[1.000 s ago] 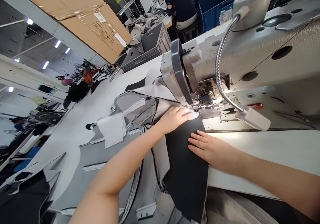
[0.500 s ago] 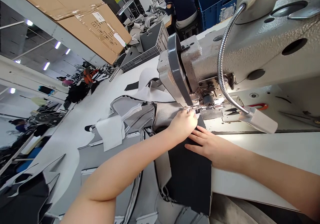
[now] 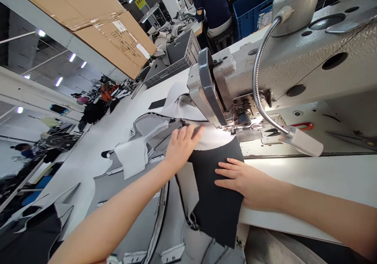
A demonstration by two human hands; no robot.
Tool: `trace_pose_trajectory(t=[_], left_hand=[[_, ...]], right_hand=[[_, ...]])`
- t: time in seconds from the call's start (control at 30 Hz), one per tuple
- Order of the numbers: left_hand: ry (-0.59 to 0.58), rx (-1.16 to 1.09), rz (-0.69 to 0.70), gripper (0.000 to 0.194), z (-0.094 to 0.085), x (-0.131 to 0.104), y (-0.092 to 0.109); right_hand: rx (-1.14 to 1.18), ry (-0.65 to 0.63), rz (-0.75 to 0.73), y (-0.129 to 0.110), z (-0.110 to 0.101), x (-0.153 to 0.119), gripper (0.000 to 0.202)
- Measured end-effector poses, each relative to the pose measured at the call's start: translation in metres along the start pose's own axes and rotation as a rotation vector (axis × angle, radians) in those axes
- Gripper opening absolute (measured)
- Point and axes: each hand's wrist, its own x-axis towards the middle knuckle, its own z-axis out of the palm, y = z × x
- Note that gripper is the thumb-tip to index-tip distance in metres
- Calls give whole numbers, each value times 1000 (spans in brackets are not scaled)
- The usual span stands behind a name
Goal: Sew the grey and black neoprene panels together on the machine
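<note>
My right hand point(image 3: 240, 179) lies with fingers spread on a black fabric panel point(image 3: 218, 193), pressing it flat in front of the sewing machine point(image 3: 224, 87). Fingers apart, my left hand point(image 3: 183, 146) is over the grey mesh fabric point(image 3: 213, 136), left of the needle area; its fingertips are slightly blurred. The mesh's curved edge meets the black panel, and both run up to the presser foot point(image 3: 232, 130). Larger grey sewn pieces with black piping point(image 3: 123, 209) spread out under my left forearm. A white flap point(image 3: 132, 156) sticks up to the left of that hand.
A machine lamp point(image 3: 303, 140) on a bendable metal neck hangs right of the needle. Red-handled scissors point(image 3: 304, 126) lie on the machine bed. Behind are a grey crate point(image 3: 176, 65), a cardboard box point(image 3: 118, 36), a blue crate point(image 3: 253, 16) and a seated person point(image 3: 213, 4).
My left hand has moved left, away from the presser foot, and its fingers have opened. My right hand has slid slightly down and left on the black panel, uncovering the seam.
</note>
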Motion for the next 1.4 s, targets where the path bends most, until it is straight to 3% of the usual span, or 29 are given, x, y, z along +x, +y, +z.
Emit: trace_pose_trajectory(t=[0.07, 0.13, 0.23, 0.3, 0.37, 0.43, 0.53, 0.63, 0.77, 0.87, 1.03, 1.27, 1.4], left_hand=[[6, 19, 32, 46, -8, -5, -12], [-17, 2, 102, 40, -26, -10, -10], [-18, -67, 217, 24, -57, -19, 17], [-15, -132, 305, 20, -67, -22, 43], [-75, -183, 347, 16, -65, -20, 64], [-137, -189, 302, 26, -53, -13, 70], [-61, -154, 162, 42, -32, -4, 52], [30, -94, 27, 42, -21, 2, 27], [-103, -117, 160, 23, -17, 12, 20], [-190, -168, 271, 24, -15, 21, 27], [-298, -303, 277, 44, -19, 35, 34], [-614, -484, 169, 47, -45, 47, 48], [-684, -631, 72, 54, -49, 49, 58]], right_hand=[[-35, 36, 28, -3, 6, 7, 69], [-75, 73, 31, -5, 13, 12, 68], [-109, 122, 31, -6, 23, 16, 62], [-147, 149, 47, -7, 28, 19, 51], [-189, 161, 71, -9, 30, 22, 41], [-194, 177, 90, -12, 28, 23, 44], [-158, 212, 104, -15, 24, 22, 70], [-159, 191, 111, -15, 23, 20, 81], [-171, 131, 93, -13, 22, 19, 67], [-181, 115, 63, -15, 21, 18, 61], [-194, 112, 39, -18, 19, 16, 59], [-219, 175, 41, -17, 22, 17, 56], [-233, 235, 22, -13, 24, 19, 52]])
